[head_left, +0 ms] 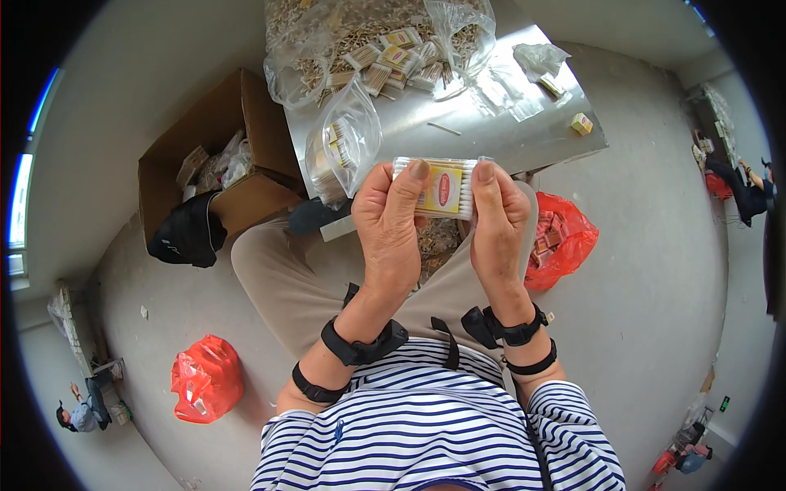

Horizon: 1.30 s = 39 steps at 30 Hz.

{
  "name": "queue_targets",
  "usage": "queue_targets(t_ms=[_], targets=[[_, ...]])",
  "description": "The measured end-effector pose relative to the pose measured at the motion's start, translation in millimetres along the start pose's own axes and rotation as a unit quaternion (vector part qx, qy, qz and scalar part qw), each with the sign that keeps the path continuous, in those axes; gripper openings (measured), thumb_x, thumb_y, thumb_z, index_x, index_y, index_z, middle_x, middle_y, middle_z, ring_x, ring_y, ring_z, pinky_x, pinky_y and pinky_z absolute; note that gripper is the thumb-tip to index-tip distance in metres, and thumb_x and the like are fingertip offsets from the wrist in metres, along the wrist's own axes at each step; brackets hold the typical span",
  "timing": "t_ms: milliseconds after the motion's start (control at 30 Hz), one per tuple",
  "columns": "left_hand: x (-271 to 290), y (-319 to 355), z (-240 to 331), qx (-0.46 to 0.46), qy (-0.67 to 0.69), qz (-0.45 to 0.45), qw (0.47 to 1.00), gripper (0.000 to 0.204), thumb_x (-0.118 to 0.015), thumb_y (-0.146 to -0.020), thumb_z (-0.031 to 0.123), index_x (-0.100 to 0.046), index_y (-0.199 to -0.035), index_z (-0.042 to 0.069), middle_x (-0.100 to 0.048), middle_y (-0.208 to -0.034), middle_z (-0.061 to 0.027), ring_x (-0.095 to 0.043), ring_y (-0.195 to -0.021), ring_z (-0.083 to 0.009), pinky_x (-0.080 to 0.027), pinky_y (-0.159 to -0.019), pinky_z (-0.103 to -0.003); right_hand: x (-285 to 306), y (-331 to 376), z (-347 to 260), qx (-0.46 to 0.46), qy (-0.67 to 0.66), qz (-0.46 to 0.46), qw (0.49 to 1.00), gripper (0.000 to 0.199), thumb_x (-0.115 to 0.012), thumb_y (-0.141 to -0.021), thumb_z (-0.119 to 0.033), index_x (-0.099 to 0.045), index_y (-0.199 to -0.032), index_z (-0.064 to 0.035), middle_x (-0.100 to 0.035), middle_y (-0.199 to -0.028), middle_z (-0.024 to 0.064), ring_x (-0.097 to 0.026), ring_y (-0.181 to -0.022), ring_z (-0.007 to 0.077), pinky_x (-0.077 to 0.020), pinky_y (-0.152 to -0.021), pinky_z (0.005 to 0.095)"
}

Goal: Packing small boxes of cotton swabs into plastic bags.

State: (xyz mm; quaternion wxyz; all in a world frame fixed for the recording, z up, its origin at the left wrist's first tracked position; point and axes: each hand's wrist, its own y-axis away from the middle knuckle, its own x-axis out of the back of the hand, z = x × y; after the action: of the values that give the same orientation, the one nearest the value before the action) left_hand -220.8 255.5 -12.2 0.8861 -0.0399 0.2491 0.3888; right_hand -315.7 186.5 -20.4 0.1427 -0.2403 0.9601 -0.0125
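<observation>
Between both hands, above my lap, is a small clear pack of cotton swabs (444,190) with a yellow and red label. My left hand (395,204) grips its left end, the thumb lying across the front. At the right end my right hand (496,196) pinches it with the thumb on top. The fingers behind the pack are mostly hidden. Just beyond my left hand, a clear plastic bag (358,123) holding similar packs stands at the metal table's (512,139) near edge. A single loose swab (444,128) lies on the table.
Farther back, a heap of loose swabs (360,33) and several packs lie on plastic. A small yellow box (581,123) sits near the table's right corner. Left stands an open cardboard box (262,123) with a black cloth (187,233). Red bags (207,378) rest on the floor.
</observation>
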Motion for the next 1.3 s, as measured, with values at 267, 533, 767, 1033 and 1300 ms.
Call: queue_targets(t_ms=[267, 533, 767, 1033, 1300], targets=[[-12.5, 3.7, 12.1, -0.023, -0.01, -0.053, 0.998, 0.02, -0.066, -0.099, 0.028, -0.064, -0.099, 0.008, -0.062, -0.081, 0.0046, -0.048, -0.065, 0.0003, -0.038, -0.056, -0.018, -9.0, -6.2, -18.0, -0.085, -0.138, 0.088, 0.983, 0.035, -0.053, -0.106, -0.033, -0.064, -0.094, -0.0032, -0.063, -0.075, -0.0013, -0.052, -0.057, 0.0037, -0.0459, -0.057, 0.0216], [1.5, -6.1, 23.2, -0.045, -0.003, -0.215, 0.975, 0.035, -0.065, -0.097, 0.015, -0.062, -0.13, 0.003, -0.062, -0.101, -0.002, -0.055, -0.084, -0.0087, -0.043, -0.075, -0.021, 16.6, -5.8, 8.3, -0.315, -0.42, -0.064, 0.849, 0.046, -0.048, -0.105, -0.045, -0.064, -0.11, -0.0015, -0.061, -0.067, 0.002, -0.046, -0.043, 0.0086, -0.0442, -0.045, 0.0266], [18.1, -24.6, 42.7, -0.191, -0.156, -0.342, 0.907, 0.04, -0.082, -0.071, 0.007, -0.075, -0.11, 0.009, -0.066, -0.111, -0.005, -0.058, -0.107, -0.0179, -0.045, -0.094, -0.034, 21.9, 10.0, 12.3, -0.45, -0.456, -0.129, 0.757, 0.028, -0.054, -0.102, -0.034, -0.063, -0.107, -0.008, -0.066, -0.079, 0.0033, -0.052, -0.052, 0.0114, -0.0357, -0.042, 0.0284], [21.0, -22.9, 40.8, -0.203, -0.146, -0.382, 0.89, 0.023, -0.084, -0.069, 0.01, -0.076, -0.091, 0.006, -0.073, -0.088, -0.0062, -0.069, -0.091, -0.0212, -0.051, -0.084, -0.032, 21.3, 15.7, 21.1, -0.432, -0.504, -0.207, 0.719, 0.025, -0.054, -0.101, -0.031, -0.061, -0.104, -0.0072, -0.065, -0.087, 0.0064, -0.058, -0.059, 0.016, -0.0374, -0.042, 0.0298], [26.0, -22.6, 32.5, -0.178, -0.122, -0.385, 0.897, 0.026, -0.085, -0.068, 0.009, -0.076, -0.092, 0.006, -0.073, -0.095, -0.0073, -0.068, -0.099, -0.0216, -0.05, -0.088, -0.033, 20.2, 14.6, 16.8, -0.438, -0.482, -0.181, 0.737, 0.024, -0.055, -0.101, -0.03, -0.061, -0.101, -0.007, -0.064, -0.081, 0.0047, -0.057, -0.057, 0.0144, -0.0363, -0.04, 0.0287]])
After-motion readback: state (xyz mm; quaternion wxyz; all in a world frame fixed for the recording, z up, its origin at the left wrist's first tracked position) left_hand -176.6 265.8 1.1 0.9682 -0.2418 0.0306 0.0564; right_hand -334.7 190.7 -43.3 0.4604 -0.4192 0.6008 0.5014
